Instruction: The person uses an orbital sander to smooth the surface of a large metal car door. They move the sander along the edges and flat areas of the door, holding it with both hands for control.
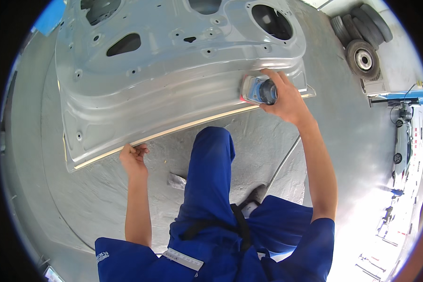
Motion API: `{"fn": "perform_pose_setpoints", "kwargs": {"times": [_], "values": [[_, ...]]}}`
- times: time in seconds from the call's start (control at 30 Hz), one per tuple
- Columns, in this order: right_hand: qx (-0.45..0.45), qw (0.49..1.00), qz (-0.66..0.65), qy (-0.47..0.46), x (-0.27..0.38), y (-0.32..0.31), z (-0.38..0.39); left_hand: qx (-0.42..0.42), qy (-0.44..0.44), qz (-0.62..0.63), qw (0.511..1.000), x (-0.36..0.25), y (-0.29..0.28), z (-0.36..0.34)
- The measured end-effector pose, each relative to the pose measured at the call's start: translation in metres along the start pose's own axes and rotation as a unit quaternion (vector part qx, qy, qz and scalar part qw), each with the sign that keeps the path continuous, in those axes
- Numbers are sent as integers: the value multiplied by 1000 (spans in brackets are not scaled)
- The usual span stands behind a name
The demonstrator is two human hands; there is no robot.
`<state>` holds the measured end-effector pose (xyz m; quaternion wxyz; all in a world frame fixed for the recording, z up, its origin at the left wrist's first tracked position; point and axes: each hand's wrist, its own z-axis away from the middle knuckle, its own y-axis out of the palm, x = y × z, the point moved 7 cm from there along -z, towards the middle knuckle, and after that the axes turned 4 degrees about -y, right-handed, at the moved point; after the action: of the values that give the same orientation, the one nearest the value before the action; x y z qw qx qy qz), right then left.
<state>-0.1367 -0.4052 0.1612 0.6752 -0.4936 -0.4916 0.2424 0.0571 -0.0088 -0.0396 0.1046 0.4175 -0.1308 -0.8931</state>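
dark tyres (374, 24), a pale car (401, 141)

Silvery panel (160, 94) cut off at twelve o'clock; block (254, 90) partly hidden by the right hand (289, 101) at one; floor (350, 230) glare-blurred at four.

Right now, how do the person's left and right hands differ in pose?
The left hand curls at the lower edge of the metal panel; the right hand grips a boxy tool. The left hand sits lower in view than the right hand. Both are bare.
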Motion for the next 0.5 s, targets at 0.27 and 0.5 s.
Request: {"fn": "perform_pose_setpoints", "kwargs": {"times": [0.27, 0.5], "values": [[-74, 989, -72, -105, -27, -19, 20, -23, -6, 4, 1000, 8, 21, 21], [-197, 957, -170, -127, -33, -27, 37, 245, 107, -199, 943, 111, 220, 185]]}}
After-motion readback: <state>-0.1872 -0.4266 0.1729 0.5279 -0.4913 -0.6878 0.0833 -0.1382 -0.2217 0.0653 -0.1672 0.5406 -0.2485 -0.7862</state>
